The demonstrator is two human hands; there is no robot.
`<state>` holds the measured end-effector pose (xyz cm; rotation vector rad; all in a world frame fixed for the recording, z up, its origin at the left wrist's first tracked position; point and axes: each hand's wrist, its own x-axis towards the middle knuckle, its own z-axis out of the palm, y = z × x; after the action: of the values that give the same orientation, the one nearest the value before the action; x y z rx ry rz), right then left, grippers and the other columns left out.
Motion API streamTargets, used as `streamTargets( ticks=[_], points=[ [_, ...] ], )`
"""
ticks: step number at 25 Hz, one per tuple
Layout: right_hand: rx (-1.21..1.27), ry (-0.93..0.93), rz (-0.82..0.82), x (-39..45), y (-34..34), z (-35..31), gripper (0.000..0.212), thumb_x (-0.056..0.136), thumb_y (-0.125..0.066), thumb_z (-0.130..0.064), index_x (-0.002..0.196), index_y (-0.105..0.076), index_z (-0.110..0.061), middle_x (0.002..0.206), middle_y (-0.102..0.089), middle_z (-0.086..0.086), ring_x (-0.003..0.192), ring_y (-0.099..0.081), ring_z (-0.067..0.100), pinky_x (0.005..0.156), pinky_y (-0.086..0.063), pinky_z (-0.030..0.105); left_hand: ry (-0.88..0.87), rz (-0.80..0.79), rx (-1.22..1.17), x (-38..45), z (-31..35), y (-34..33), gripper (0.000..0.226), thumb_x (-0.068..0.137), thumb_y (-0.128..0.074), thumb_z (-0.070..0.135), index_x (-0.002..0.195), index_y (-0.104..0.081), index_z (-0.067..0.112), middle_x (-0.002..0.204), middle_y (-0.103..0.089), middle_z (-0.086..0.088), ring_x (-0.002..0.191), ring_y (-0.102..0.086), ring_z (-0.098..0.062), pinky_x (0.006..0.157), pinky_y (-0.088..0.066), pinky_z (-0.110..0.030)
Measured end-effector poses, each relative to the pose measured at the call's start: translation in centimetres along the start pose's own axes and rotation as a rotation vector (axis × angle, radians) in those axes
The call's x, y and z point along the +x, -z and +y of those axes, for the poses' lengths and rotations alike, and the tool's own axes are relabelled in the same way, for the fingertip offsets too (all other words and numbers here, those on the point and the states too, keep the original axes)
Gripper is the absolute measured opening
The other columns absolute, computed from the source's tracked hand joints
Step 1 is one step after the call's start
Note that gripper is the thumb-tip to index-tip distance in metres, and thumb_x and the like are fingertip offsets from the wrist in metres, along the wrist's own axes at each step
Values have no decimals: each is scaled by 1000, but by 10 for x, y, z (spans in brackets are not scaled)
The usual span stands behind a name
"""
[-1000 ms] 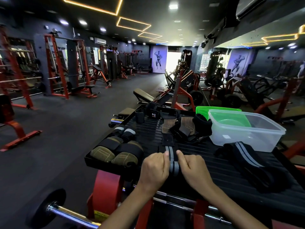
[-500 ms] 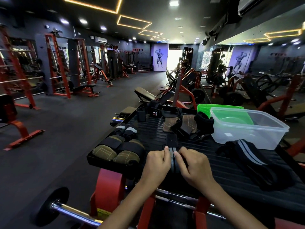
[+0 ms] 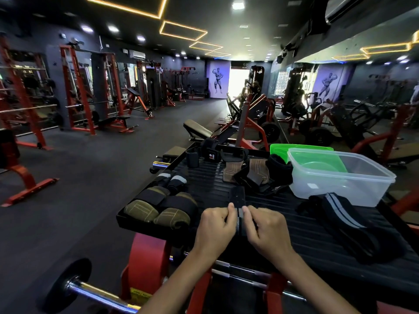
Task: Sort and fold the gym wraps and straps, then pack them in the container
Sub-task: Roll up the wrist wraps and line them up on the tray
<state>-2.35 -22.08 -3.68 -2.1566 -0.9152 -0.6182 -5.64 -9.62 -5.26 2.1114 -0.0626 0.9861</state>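
A black wrist wrap with grey stripes lies lengthwise on the black ribbed platform, its near end rolled up. My left hand and my right hand pinch that roll from both sides, fingers curled around it. A clear plastic container stands at the right with a green lid behind it. Another striped black wrap lies loose in front of the container. Olive padded straps sit rolled at the left edge. Brown leather grips lie in the middle, further back.
Small black rolled wraps and black wrist supports lie along the platform's left and far edge. A barbell with a plate passes below the platform. Red gym machines and a bench stand around on the dark floor.
Both hands have rolled the wrap further away from me, so the roll is thicker and the flat part ahead of it shorter. The view has shifted slightly.
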Motion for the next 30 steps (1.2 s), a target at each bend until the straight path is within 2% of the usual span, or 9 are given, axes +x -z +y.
streamTargets(
  ticks=[4,8,10,13,16,20,25,28,30],
  points=[
    [211,-258,21,2,-16,4,55,97,-45,-26,45,-27,-23,35,-34,-7,38,-34,9,45,-20,21,-97,29,-54,-2,-7,1,44,91,-42,14,48,-35,14,43,-34,6,44,-32,-9,45,-22,-17],
    [-116,61,43,-2,-4,1,38,92,-45,-31,55,-44,-19,42,-37,-7,39,-36,8,44,-22,19,143,-1,-121,2,-5,-3,58,97,-43,20,43,-22,23,33,-32,7,35,-31,-6,43,-18,-17],
    [-143,80,63,-2,-4,4,37,90,-43,-28,54,-45,-19,41,-38,-7,37,-35,6,43,-20,18,146,-41,-192,1,-2,-3,53,97,-46,29,46,-32,25,39,-39,12,40,-36,-4,46,-24,-18],
    [98,-201,166,6,-10,3,49,94,-45,-28,47,-33,-27,37,-31,-8,35,-32,6,43,-22,19,-4,5,-239,-7,-4,-2,33,84,-53,54,79,-55,22,70,-54,17,68,-53,2,65,-39,-11],
    [263,-380,167,10,-16,8,51,96,-47,-21,48,-31,-16,41,-29,-6,41,-28,9,48,-21,30,-43,102,-226,-16,-10,-8,41,79,-60,57,101,-51,24,93,-55,17,89,-54,6,80,-40,-6],
    [176,-268,151,4,-14,6,52,97,-45,-24,48,-29,-22,40,-28,-8,38,-31,10,43,-20,23,148,120,-373,-13,5,-9,16,84,-56,48,81,-53,32,70,-59,20,67,-55,4,64,-39,-6],
    [-160,53,193,0,-6,3,37,91,-38,-22,57,-51,-18,41,-41,-5,33,-39,9,38,-25,21,414,87,-387,-6,16,-10,39,92,-56,28,57,-49,14,43,-45,11,44,-40,-2,47,-32,-14],
    [83,24,229,-3,-10,-2,26,92,-40,-29,67,-47,-29,45,-41,-10,39,-38,4,41,-27,18,352,200,-337,-6,17,-8,43,94,-52,15,53,-42,20,45,-46,12,45,-40,-3,47,-31,-16],
    [150,19,208,-4,-5,-4,14,90,-46,-35,80,-51,-27,52,-47,-9,45,-42,4,46,-31,15,390,158,-351,-2,15,-6,44,95,-50,16,52,-41,20,45,-43,8,45,-39,-3,49,-31,-18]
  ],
)
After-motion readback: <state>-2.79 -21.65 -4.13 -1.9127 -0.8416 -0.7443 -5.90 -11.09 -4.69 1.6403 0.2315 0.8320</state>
